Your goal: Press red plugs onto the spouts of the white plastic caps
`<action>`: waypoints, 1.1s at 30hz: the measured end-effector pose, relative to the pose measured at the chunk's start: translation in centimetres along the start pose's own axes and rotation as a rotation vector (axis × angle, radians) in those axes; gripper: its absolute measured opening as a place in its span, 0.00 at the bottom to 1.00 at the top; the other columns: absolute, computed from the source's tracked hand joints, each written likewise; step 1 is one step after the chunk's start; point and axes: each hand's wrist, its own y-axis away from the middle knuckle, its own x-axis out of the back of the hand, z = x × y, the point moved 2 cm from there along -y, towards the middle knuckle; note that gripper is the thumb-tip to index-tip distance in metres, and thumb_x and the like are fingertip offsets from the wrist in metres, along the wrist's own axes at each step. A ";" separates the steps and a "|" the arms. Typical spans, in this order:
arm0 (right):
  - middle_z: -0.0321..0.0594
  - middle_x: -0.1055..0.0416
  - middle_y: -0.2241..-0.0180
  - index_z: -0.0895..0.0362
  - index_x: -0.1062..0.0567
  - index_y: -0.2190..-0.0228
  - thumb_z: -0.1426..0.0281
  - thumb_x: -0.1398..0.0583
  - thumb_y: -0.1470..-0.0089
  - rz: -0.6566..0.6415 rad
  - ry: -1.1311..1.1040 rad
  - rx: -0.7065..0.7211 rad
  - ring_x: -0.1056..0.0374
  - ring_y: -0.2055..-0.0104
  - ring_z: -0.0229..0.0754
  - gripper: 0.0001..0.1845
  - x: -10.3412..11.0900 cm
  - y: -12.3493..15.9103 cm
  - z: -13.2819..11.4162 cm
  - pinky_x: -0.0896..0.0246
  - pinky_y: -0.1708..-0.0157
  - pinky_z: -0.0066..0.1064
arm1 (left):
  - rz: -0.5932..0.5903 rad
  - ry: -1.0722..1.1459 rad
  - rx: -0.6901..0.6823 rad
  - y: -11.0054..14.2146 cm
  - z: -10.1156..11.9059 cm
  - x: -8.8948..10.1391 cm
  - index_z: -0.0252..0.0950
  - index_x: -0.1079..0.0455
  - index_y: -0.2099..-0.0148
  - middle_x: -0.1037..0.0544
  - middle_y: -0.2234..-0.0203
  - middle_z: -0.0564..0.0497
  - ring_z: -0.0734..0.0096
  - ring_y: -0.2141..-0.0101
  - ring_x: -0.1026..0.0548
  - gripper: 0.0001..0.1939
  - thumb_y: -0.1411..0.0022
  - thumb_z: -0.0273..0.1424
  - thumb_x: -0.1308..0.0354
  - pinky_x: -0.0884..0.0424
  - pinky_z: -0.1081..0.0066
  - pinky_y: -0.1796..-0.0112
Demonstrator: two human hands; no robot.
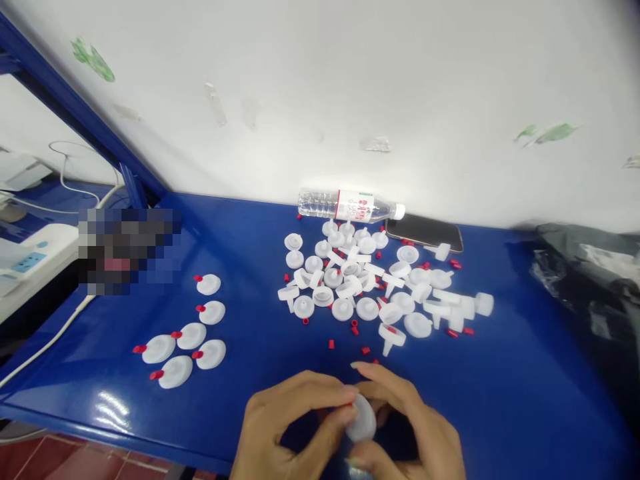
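Note:
Low at the front edge of the table, my left hand [300, 423] pinches a small red cap, mostly hidden by thumb and fingertip, at the side of a round white nozzle lid [364, 421]. My right hand [415, 427] curls around that lid's other side, thumb below and fingers above. Beyond my hands spreads a loose pile of white nozzle lids [343, 309], some with their spouts up. Small red caps [331, 345] lie scattered among and in front of them. At the left are several white lids [175, 371] with red caps on their spouts.
A clear water bottle [320, 203] lies on its side at the wall, beside a dark phone [425, 231]. Black plastic bags [575, 287] cover the table's right end. A white power strip [43, 250] with cables and a blurred patch are at the left, near a blue frame post.

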 end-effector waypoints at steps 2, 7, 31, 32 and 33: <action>0.35 0.18 0.61 0.46 0.29 0.44 0.45 0.38 0.42 0.068 -0.023 -0.031 0.24 0.72 0.39 0.30 0.0 -0.1 -0.1 0.26 0.72 0.27 | 0.111 -0.156 -0.018 -0.3 0.3 1.1 0.49 0.21 0.58 0.15 0.64 0.62 0.76 0.64 0.17 0.10 0.38 0.26 0.35 0.23 0.81 0.61; 0.38 0.21 0.63 0.50 0.22 0.54 0.56 0.42 0.34 0.245 -0.054 -0.166 0.27 0.73 0.37 0.15 -0.5 -0.3 -1.2 0.29 0.74 0.27 | 0.364 -0.664 0.175 -2.2 -0.6 6.7 0.52 0.21 0.52 0.15 0.62 0.60 0.66 0.64 0.17 0.11 0.36 0.42 0.38 0.24 0.71 0.60; 0.39 0.24 0.62 0.51 0.20 0.56 0.62 0.40 0.34 0.258 0.438 -0.163 0.29 0.74 0.35 0.11 2.4 -1.2 1.9 0.32 0.71 0.27 | 0.382 -0.913 -0.244 -1.6 0.0 6.4 0.43 0.25 0.47 0.22 0.52 0.47 0.58 0.57 0.25 0.13 0.33 0.32 0.41 0.30 0.60 0.55; 0.39 0.23 0.60 0.51 0.19 0.57 0.63 0.40 0.34 0.266 0.444 -0.165 0.26 0.71 0.37 0.10 2.5 -1.2 2.0 0.31 0.68 0.27 | 0.326 -0.851 -0.316 -1.2 0.1 5.4 0.43 0.25 0.49 0.22 0.54 0.48 0.62 0.58 0.24 0.12 0.34 0.29 0.40 0.29 0.63 0.55; 0.39 0.22 0.60 0.50 0.19 0.57 0.63 0.41 0.34 0.275 0.449 -0.166 0.24 0.67 0.38 0.10 2.6 -1.1 2.1 0.30 0.65 0.28 | 0.252 -0.795 -0.359 -0.9 0.0 4.3 0.42 0.25 0.50 0.22 0.56 0.49 0.65 0.59 0.24 0.11 0.34 0.27 0.40 0.28 0.66 0.56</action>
